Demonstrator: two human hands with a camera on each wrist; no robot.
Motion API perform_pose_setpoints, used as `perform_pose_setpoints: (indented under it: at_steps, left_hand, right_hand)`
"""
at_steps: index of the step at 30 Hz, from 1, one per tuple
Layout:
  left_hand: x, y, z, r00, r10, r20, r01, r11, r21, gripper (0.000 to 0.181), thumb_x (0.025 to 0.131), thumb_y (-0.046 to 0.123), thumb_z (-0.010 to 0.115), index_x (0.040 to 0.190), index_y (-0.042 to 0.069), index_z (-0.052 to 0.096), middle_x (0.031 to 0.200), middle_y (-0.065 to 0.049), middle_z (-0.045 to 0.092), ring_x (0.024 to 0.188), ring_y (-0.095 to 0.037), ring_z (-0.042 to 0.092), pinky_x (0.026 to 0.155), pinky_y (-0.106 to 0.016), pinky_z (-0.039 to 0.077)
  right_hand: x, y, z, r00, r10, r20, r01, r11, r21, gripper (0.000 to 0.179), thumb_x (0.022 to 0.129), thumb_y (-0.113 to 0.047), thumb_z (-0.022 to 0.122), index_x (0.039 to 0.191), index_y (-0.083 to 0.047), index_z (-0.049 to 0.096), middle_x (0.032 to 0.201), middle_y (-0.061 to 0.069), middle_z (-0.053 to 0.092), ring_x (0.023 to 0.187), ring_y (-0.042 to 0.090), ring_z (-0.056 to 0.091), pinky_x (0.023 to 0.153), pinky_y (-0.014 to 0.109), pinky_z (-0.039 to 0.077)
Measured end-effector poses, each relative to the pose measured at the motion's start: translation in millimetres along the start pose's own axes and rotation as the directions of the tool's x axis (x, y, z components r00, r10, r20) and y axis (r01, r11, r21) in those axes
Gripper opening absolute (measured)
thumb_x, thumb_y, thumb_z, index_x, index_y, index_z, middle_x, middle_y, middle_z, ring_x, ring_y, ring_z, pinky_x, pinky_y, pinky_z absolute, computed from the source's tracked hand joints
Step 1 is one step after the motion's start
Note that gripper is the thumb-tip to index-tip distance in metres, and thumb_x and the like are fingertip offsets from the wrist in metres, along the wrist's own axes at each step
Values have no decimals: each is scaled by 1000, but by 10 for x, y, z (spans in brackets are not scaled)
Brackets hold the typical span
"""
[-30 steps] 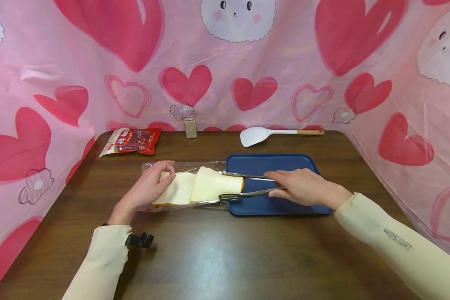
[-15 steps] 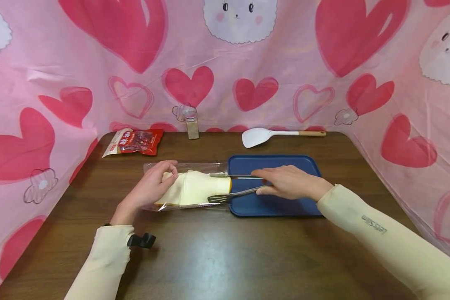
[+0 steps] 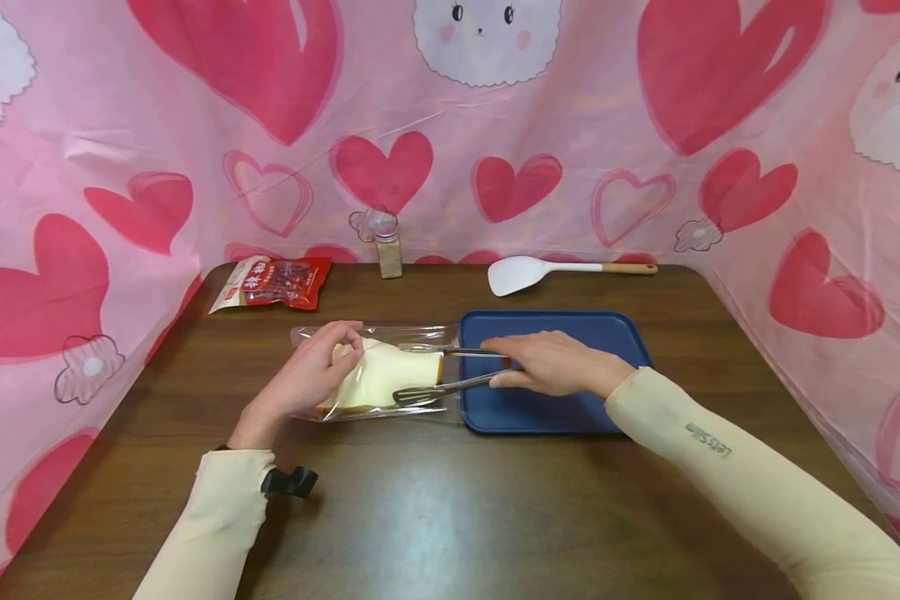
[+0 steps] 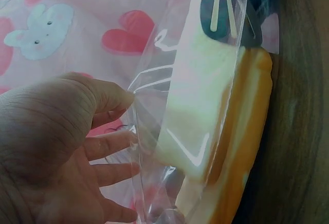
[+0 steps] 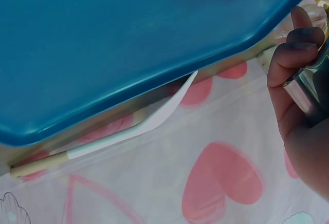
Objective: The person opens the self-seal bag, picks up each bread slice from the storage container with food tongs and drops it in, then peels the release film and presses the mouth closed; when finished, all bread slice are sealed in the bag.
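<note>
My left hand [image 3: 311, 371] pinches the edge of a clear plastic bag [image 4: 151, 100] between thumb and fingers. Inside the bag lie bread slices [image 3: 386, 375], pale with a brown crust, and in the left wrist view more than one crust edge shows. My right hand [image 3: 551, 362] grips metal tongs [image 3: 420, 394] with dark slotted heads. The tongs' arms are spread and lie along the two sides of the top slice, their heads within the bag. In the right wrist view my fingers curl round the tongs' handle, and the bread is mostly out of frame.
A blue tray [image 3: 577, 327] lies under my right hand, its left edge against the bag's mouth. Behind stand a white spatula with wooden handle [image 3: 516, 275], a spice jar [image 3: 389, 254] and a red food packet [image 3: 285, 282]. Pink heart-printed cloth [image 3: 450, 117] borders the table.
My right hand has moved left with the tongs, sliding the top bread slice deeper into the bag. My left hand keeps its hold on the bag. The view has shifted slightly.
</note>
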State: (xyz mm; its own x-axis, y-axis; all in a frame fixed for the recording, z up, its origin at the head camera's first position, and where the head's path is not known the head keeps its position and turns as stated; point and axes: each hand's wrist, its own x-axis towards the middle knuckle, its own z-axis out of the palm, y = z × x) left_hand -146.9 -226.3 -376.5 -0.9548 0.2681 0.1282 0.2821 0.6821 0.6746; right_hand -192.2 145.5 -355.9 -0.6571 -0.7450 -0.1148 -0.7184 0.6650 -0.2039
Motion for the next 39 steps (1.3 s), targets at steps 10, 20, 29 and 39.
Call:
perform_pose_setpoints:
  at_steps: [10, 20, 29, 39]
  left_hand:
    - [-11, -19, -44, 999, 11, -31, -10, 1000, 7, 7, 106, 13, 60, 109, 7, 59, 157, -25, 50, 146, -48, 46, 118, -69, 38]
    - [12, 23, -50, 998, 32, -55, -32, 999, 11, 4, 105, 10, 60, 107, 6, 58, 157, -26, 51, 147, -49, 45, 119, -68, 36]
    - [8, 10, -25, 998, 21, -54, -22, 1000, -10, 4, 105, 10, 60, 107, 6, 59, 157, -25, 50, 148, -48, 44, 123, -69, 31]
    - [17, 53, -47, 1000, -7, -16, 7, 1000, -28, 6, 107, 13, 58, 109, 7, 58, 159, -25, 50, 151, -49, 40, 123, -70, 29]
  right_hand:
    - [103, -53, -14, 999, 35, 25, -35, 999, -2, 67, 101, -50, 68, 156, -18, 50, 122, 3, 73, 89, 14, 63, 76, 32, 55]
    - [44, -14, -34, 998, 38, 44, -39, 999, 21, 69, 101, -53, 66, 157, -18, 49, 125, 3, 72, 93, 15, 64, 82, 36, 57]
    - [144, -90, -77, 997, 27, 66, -29, 999, 29, 71, 100, -57, 64, 158, -18, 48, 125, 3, 73, 97, 15, 66, 85, 36, 59]
    - [191, -77, -25, 999, 28, 45, -31, 997, 72, 70, 102, -54, 64, 157, -14, 48, 122, 3, 72, 96, 15, 65, 84, 38, 58]
